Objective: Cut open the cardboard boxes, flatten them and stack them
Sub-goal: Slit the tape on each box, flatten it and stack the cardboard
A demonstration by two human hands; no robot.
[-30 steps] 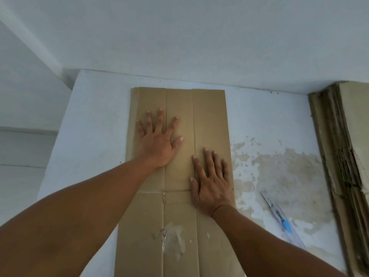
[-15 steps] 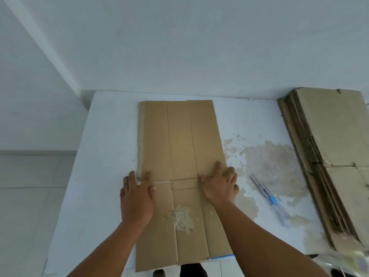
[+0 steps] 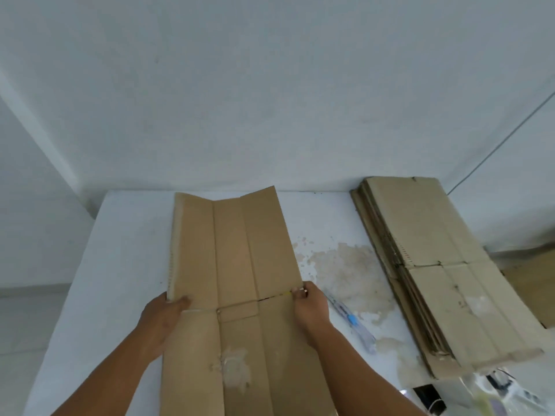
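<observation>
- Left of centre, our left hand point(image 3: 165, 313) grips the left edge of the flattened box point(image 3: 237, 250), thumb on top.
- The box lies mid-frame on the table point(image 3: 120, 280), its far half bowed. We judge it could fold at the cross slit when lifted.
- Our right hand point(image 3: 310, 307) pinches its right edge.
- Just right, a knife point(image 3: 351, 321) lies where a swung corner might knock it.
- Far right sits the stack point(image 3: 435, 259).

Bare left hand point(image 3: 163, 313) at the left edge of the cardboard sheet point(image 3: 237, 250); wrist uncovered. Bare left forearm point(image 3: 114, 370) beside the sheet's near left edge, widening away from the wrist. Bare right hand point(image 3: 310, 307) at the sheet's right edge; short fingernails showing. Bare right forearm point(image 3: 360, 367) over the sheet's near right corner, unclothed throughout.
</observation>
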